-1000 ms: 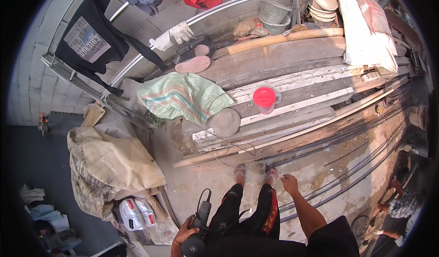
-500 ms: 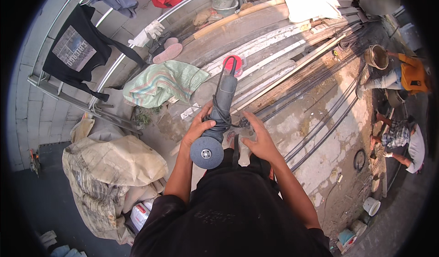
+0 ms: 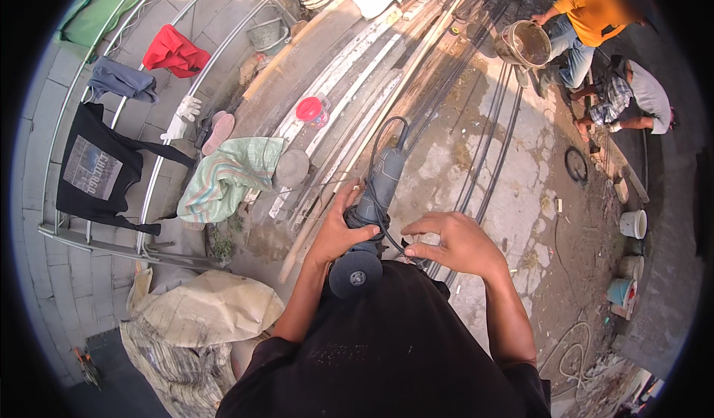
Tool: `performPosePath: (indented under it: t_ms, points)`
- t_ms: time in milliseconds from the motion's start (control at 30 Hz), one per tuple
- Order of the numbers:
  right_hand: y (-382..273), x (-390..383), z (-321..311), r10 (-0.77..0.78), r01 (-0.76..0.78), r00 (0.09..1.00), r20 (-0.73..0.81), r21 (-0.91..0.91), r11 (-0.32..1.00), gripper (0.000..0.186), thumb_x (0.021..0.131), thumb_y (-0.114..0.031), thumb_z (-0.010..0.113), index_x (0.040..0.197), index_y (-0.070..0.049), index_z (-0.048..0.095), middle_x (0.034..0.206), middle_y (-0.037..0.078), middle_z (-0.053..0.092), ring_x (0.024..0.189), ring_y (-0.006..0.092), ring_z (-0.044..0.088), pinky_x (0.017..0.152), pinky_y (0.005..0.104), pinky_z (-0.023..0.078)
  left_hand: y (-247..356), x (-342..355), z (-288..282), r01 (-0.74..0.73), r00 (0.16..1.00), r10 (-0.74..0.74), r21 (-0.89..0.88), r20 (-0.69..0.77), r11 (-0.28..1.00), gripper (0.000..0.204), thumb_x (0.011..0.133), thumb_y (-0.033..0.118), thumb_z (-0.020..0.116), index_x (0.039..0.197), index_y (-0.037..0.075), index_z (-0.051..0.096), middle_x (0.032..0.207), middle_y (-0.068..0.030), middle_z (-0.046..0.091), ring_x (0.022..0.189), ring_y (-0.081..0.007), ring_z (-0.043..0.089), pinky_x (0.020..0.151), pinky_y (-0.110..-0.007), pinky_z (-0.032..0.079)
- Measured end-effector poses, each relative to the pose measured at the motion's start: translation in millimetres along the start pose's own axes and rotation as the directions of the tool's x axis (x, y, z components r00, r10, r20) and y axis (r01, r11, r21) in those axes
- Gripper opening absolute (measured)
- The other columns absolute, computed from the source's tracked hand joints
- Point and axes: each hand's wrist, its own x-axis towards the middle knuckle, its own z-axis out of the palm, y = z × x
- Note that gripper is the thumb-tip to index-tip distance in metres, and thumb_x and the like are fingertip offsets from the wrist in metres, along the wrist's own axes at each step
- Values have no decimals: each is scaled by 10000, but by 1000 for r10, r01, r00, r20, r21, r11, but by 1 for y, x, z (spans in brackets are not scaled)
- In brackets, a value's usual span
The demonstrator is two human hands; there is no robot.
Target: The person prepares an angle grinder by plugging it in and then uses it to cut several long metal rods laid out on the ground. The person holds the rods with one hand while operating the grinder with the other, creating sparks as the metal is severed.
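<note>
Yard: cracked concrete in sunlight, a grey block wall along the left.
Grinder: front and centre, the grinder hangs over the ground just ahead of the black shirt, tilted, its round disc nearest the body, its far end pointing up and away.
Cord: black cord wraps round the middle of the grinder, a loop standing off the far end.
Left hand: the left hand has the grinder in its grip, thumb across the top, fingers along the far side.
Right hand: over on the right, the right hand is half curled, a gap between thumb and forefinger, right beside the cord; whether it pinches it, I cannot tell.
Planks: long planks run away up the middle, a red-lidded jug on top, a green sack near their left edge.
Rails: red cloth, white glove and black top all hang there.
Co-workers: far right, one in orange holds a bucket; another in grey bends low beside.
</note>
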Motion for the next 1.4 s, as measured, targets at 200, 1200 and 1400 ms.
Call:
performPosePath:
  t_ms: [200, 1200, 1400]
  points:
    - [32, -72, 38, 371, -314, 819, -439, 198, 928, 352, 937, -334, 835, 950, 4, 733, 827, 222, 760, 772, 422, 754, 730, 484, 582, 21, -3, 89, -147, 947, 48, 295, 317, 944, 1219, 722, 181, 964, 1698, 9, 255, 1675, -254, 443, 1619, -381, 347, 1298, -459, 295]
    - [-15, -3, 123, 302, -175, 371, -878, 253, 951, 262, 956, -165, 783, 1128, -30, 638, 990, 170, 737, 930, 416, 741, 764, 470, 573, 72, 87, 31, -5, 811, -117, 205, 574, 979, 998, 852, 201, 920, 1626, -79, 357, 1619, -325, 475, 1548, -371, 439, 1233, -443, 400]
    - [-10, 37, 164, 383, 121, 354, -853, 448, 886, 319, 980, -116, 785, 1235, 4, 637, 1139, 177, 698, 1044, 315, 761, 877, 422, 599, 64, 104, -1, -162, 803, 0, 218, 596, 962, 1046, 821, 209, 950, 1622, -90, 346, 1587, -316, 521, 1561, -371, 439, 1242, -430, 383]
